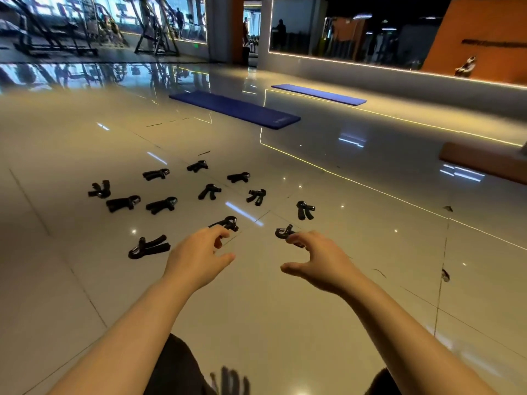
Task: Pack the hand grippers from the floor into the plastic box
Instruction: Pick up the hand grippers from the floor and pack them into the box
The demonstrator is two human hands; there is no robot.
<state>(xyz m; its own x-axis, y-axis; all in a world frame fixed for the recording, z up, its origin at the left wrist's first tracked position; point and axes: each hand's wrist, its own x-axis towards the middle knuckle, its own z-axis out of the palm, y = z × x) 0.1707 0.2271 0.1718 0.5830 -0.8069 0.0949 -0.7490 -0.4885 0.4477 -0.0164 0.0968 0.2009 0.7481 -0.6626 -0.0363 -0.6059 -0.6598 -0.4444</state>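
Several black hand grippers lie scattered on the glossy tiled floor [370, 280] in front of me. My left hand [199, 253] reaches over the nearest one [228, 222]; its curled fingertips lie at that gripper's handle and the thumb is spread away. My right hand [315, 262] hovers over another hand gripper [283, 232], partly hiding its handles, thumb also held wide. Neither hand has a closed hold. More hand grippers lie at the near left [148, 247], at the right [304, 210] and farther back [162, 205]. No plastic box shows in this view.
Two blue exercise mats [236, 109] [319, 94] lie farther out on the floor. An orange low bench [479, 162] stands at the right. Gym machines [57, 32] line the back left. My dark-clothed knees [176, 366] are at the bottom edge.
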